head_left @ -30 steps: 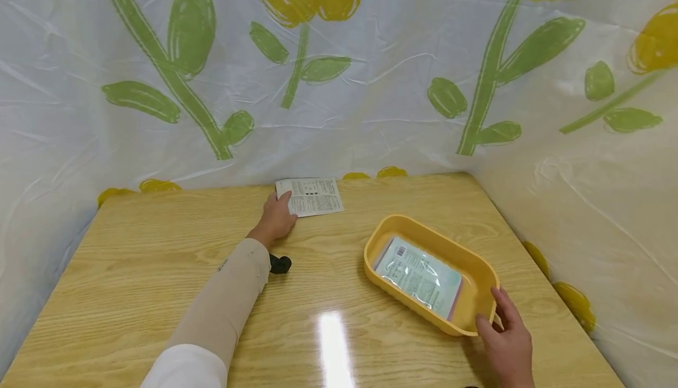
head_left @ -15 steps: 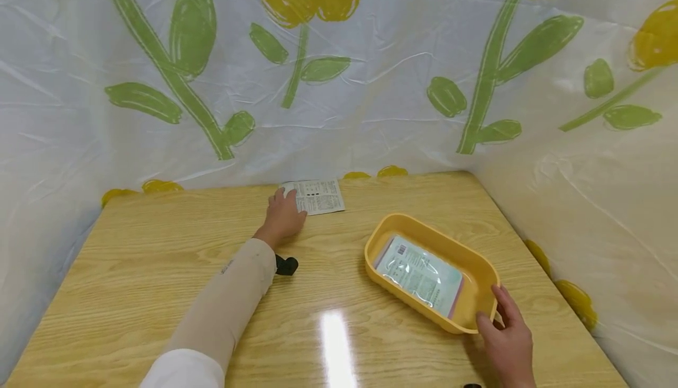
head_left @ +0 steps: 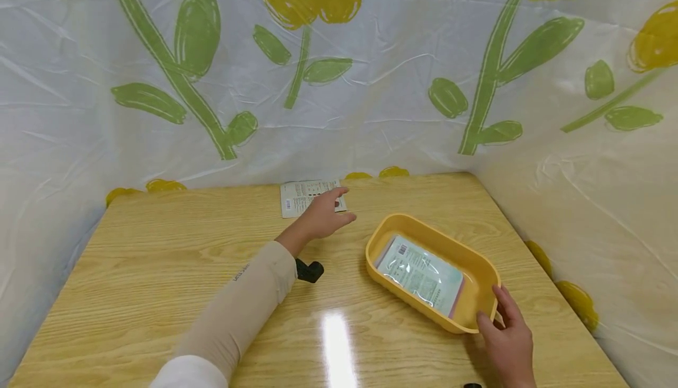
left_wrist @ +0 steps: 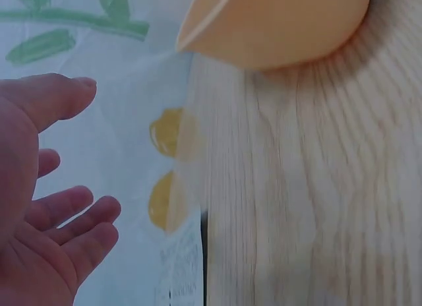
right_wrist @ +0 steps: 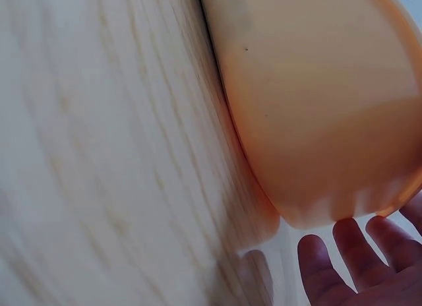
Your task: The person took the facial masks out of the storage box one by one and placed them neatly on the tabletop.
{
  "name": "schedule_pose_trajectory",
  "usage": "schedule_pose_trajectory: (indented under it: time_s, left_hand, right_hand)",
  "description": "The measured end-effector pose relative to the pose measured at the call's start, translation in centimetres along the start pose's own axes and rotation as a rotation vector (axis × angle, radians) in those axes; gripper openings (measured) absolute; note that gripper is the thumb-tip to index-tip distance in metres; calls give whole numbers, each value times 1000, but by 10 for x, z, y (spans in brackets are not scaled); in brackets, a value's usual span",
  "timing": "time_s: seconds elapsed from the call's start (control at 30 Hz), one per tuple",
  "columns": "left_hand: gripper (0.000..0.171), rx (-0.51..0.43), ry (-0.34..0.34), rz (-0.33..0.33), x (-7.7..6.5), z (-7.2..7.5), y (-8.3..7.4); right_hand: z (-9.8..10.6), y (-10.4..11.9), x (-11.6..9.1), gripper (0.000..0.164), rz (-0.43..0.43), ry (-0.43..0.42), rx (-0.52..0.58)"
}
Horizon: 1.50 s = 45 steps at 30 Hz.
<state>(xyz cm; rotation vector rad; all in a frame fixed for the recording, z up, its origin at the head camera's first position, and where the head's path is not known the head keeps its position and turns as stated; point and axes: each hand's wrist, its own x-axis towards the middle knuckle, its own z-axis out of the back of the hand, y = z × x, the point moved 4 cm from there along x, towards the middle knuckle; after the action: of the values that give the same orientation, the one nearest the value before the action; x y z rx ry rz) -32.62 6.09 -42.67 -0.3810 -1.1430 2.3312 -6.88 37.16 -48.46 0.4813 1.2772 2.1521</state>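
My left hand (head_left: 324,216) reaches over a flat printed packet (head_left: 296,198) at the far edge of the table. Its fingers are spread and hold nothing, and they hide the packet's right part. The left wrist view shows the same hand (left_wrist: 39,246) with thumb and fingers apart. Towards the right stands a yellow rectangular plastic bin (head_left: 434,246), tilted across the table. Inside it lies a pale green printed packet (head_left: 421,276) with a glossy wrapper. My right hand (head_left: 508,341) grips the bin's near right corner, thumb at the inner rim and fingers outside.
The wooden table (head_left: 175,246) meets a white sheet (head_left: 371,82) with printed yellow flowers at the back and sides. A black strap piece (head_left: 309,271) sticks out by the left wrist. A small dark object (head_left: 472,385) shows at the bottom edge.
My left hand has moved right across the far packet, from its left end to its right end, and its fingers have spread. The right hand and the bin stay where they were.
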Motion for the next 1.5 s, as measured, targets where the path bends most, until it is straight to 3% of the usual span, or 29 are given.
schedule_pose_trajectory:
  time_s: [0.37,0.63,0.8,1.07,1.23,1.5]
  left_hand:
    - [64,-47,90,-133,-12,-43,-44]
    - [67,82,177,-193,-8,-76,-66]
    - [69,163,205,-172,-6,-90,-72]
    - [78,279,188,-20,-4,-112,-72]
    - [73,385,182,18,1,-119,-68]
    - [50,536,211,37,5,-128,-68]
  right_hand:
    - [-1,-1,0,59,-19,-1,1]
    - [-1,-1,1,59,-15,-6,12]
    - [-2,0,1,59,-24,-7,1]
    - [-2,1,0,59,-22,-9,11]
    - [-1,1,0,59,-16,-9,3]
    - [0,0,1,59,-15,-7,-5]
